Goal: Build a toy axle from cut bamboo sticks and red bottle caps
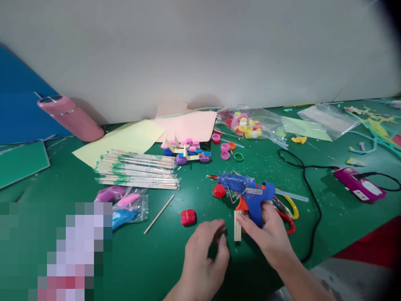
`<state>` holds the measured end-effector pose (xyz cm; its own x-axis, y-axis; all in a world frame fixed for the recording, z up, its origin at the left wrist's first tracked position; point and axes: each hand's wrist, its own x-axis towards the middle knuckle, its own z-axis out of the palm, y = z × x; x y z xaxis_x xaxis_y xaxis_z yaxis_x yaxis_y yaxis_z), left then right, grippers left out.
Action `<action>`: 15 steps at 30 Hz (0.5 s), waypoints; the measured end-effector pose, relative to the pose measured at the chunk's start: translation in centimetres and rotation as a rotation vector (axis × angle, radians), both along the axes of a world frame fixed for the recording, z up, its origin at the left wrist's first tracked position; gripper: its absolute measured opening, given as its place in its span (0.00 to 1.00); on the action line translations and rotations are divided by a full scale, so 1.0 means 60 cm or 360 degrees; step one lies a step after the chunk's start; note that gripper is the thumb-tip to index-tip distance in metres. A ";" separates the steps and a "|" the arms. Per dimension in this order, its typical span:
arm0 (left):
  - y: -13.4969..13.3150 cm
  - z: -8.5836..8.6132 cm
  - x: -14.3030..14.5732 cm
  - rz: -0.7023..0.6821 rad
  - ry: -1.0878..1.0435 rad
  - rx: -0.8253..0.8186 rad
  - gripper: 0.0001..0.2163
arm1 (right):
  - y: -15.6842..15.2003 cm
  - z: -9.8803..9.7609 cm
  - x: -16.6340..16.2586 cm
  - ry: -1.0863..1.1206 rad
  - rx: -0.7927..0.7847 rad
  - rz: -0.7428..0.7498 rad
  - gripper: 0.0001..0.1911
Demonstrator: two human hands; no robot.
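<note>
My right hand (274, 238) is wrapped around the handle of a blue hot glue gun (247, 188) with an orange trigger. Its nozzle points left, and a clear glue stick (293, 195) sticks out at the back. By my right thumb tip is a short bundle of wooden sticks (237, 226); whether the thumb presses on it I cannot tell. My left hand (205, 255) hovers left of the bundle, fingers curved and apart, with nothing visible between them. A red clay-like block (188, 217) lies beyond it, and a round red piece (219, 191) sits under the nozzle.
Scissors (293, 207) lie behind the gun. A black cord (305, 184) runs to a purple power strip (359, 184). Wrapped sticks (138, 169), small stick-built cars (191, 154), bottle caps (225, 150), a bag of caps (247, 124) and a pink bottle (73, 117) occupy the back.
</note>
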<state>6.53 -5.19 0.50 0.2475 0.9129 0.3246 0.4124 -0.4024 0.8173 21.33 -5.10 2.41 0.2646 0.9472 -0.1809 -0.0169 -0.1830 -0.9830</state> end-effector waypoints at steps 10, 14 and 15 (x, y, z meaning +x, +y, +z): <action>0.012 0.008 0.011 -0.0187 -0.0668 -0.1163 0.10 | -0.014 -0.011 -0.022 -0.0055 0.0012 0.0179 0.10; 0.017 0.008 -0.003 -0.0024 -0.0637 -0.1022 0.08 | -0.015 -0.014 0.007 -0.0170 0.0046 0.0167 0.10; 0.019 0.008 -0.008 0.0019 -0.0629 -0.0936 0.08 | -0.016 -0.013 0.016 -0.0183 0.0059 0.0159 0.10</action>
<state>6.02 -4.04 0.99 0.2019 0.9663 -0.1595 0.0414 0.1543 0.9872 22.32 -6.06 1.66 0.1854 0.9754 -0.1191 0.1125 -0.1414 -0.9835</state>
